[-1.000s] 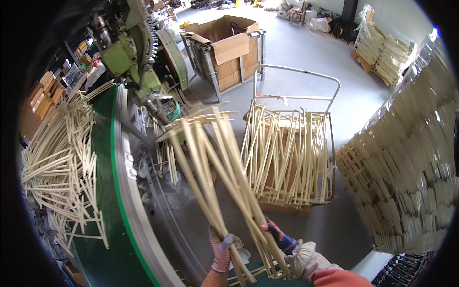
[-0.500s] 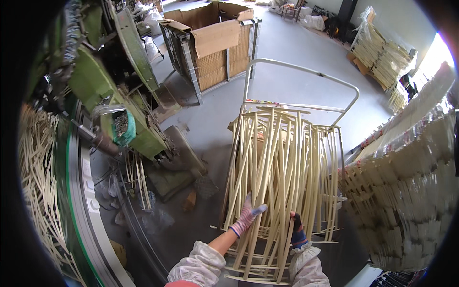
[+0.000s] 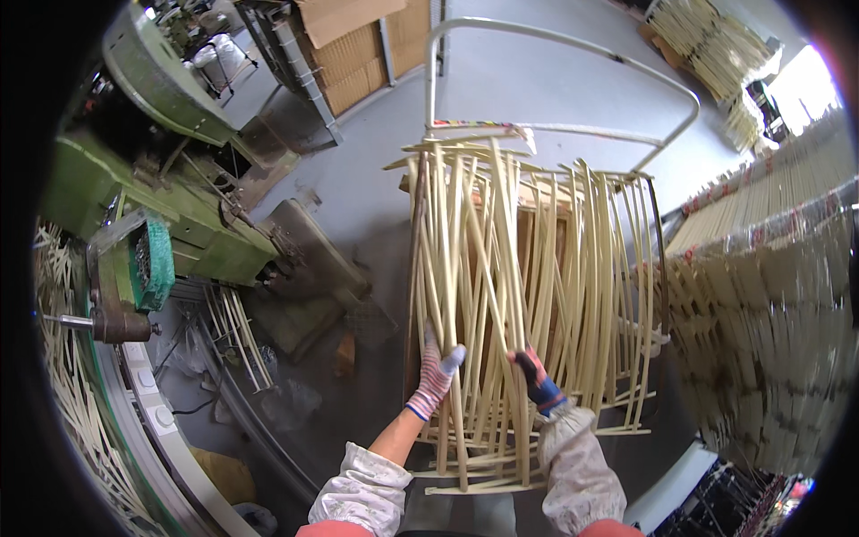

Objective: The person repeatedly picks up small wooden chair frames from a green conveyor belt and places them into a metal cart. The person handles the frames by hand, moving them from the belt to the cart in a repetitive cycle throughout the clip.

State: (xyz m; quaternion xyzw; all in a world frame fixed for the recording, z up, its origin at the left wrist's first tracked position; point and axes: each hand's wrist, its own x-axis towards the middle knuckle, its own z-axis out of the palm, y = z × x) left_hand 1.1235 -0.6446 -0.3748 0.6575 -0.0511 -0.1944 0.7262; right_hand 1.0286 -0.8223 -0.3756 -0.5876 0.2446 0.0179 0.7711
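Observation:
Long pale wooden strips [image 3: 598,286] lie in a loose, crisscrossed pile on a cart with a white tubular handle [image 3: 537,34]. My left hand [image 3: 433,376], in a striped knit glove, closes round a few strips at the near left of the pile, thumb over the top. To its right, my right hand [image 3: 540,383], in a dark blue and pink glove, has its fingers curled on strips near the pile's middle. Its fingertips are partly hidden among them. Several strips run crosswise under the near ends.
Green machinery [image 3: 179,224] with a turquoise basket [image 3: 154,264] stands at left, beside a curved rail and more strips. Wrapped stacks of strips [image 3: 761,331] rise close on the right. A large cardboard-lined metal frame [image 3: 358,76] stands at far left.
The view has shifted, bringing the cart higher. Both hands have moved left across the pile, the right one from the pile's near edge onto strips at its middle. Some strips have spread apart.

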